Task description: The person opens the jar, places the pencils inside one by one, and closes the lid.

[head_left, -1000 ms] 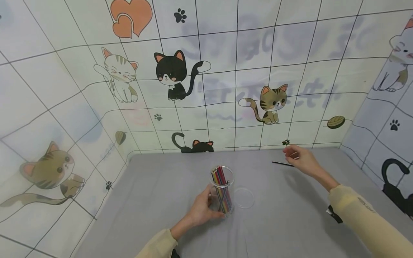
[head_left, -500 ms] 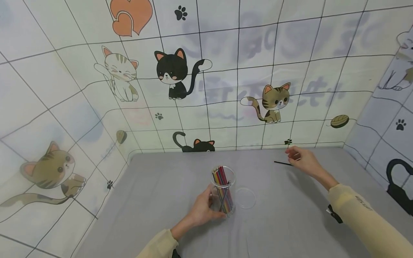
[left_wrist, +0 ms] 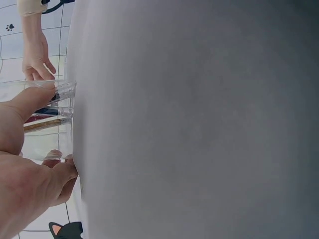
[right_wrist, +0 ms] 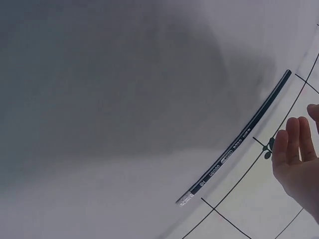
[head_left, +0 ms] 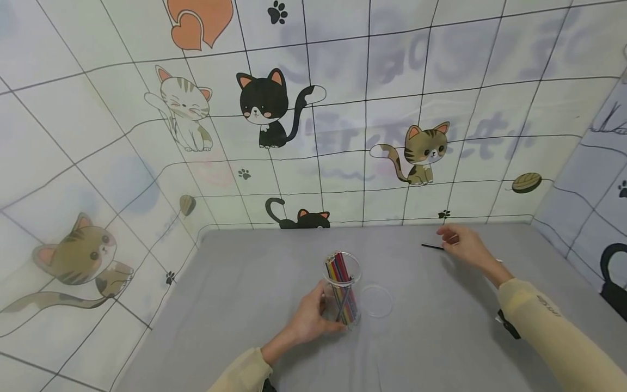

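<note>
My left hand [head_left: 309, 317] grips the lower part of a clear jar [head_left: 358, 272], thumb on the near side and fingers round the left. Colored pencils [head_left: 338, 265] stand leaning inside the jar, their ends near its open rim. In the left wrist view, the thumb and fingers [left_wrist: 62, 174] hold the jar's base close to the cloth. My right hand [head_left: 462, 246] hovers over the far right of the table with loosely bent fingers, holding nothing. Below it lies a black pencil [right_wrist: 234, 145] with printed lettering and a metal-colored end, apart from the fingers in the right wrist view.
A clear round disc, like a lid [head_left: 391, 301], lies flat just right of the jar. Grey cloth covers the table [head_left: 245, 283]. A cat-printed curtain [head_left: 343, 120] rises along the back and both sides.
The head view has swung slightly, so the scene sits further right. The left hand still holds the jar; the right hand keeps nearly the same place over the black pencil.
</note>
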`<state>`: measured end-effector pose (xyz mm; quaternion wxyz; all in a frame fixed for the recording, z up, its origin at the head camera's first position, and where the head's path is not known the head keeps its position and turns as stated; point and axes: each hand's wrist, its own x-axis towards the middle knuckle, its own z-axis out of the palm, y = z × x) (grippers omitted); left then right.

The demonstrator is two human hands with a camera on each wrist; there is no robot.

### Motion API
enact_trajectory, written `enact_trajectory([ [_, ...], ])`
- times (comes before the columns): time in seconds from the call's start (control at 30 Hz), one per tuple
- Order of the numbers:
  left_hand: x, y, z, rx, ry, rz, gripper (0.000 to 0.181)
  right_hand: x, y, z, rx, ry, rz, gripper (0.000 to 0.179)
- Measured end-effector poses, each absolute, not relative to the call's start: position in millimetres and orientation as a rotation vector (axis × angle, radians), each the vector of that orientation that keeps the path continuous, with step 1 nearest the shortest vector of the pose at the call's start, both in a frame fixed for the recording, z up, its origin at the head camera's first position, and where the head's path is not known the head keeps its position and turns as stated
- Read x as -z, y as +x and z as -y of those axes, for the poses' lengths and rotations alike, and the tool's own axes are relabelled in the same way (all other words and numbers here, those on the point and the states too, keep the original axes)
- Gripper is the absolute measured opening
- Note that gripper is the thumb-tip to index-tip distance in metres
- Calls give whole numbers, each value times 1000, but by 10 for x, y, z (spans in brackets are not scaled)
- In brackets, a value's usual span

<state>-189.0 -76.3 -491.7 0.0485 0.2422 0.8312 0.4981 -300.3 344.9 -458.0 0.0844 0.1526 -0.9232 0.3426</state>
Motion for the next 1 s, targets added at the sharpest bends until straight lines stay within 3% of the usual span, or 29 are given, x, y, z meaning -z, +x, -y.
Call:
enact_trajectory([
  [0.23,4921,-1896,758,-1537,710,-2509,95,4670,-3073,-3467,-987,463,2779,32],
  [1.0,4926,-1895,768,-1506,736,-2547,89,4828,-3288,-3408,-780,446,2930,31],
])
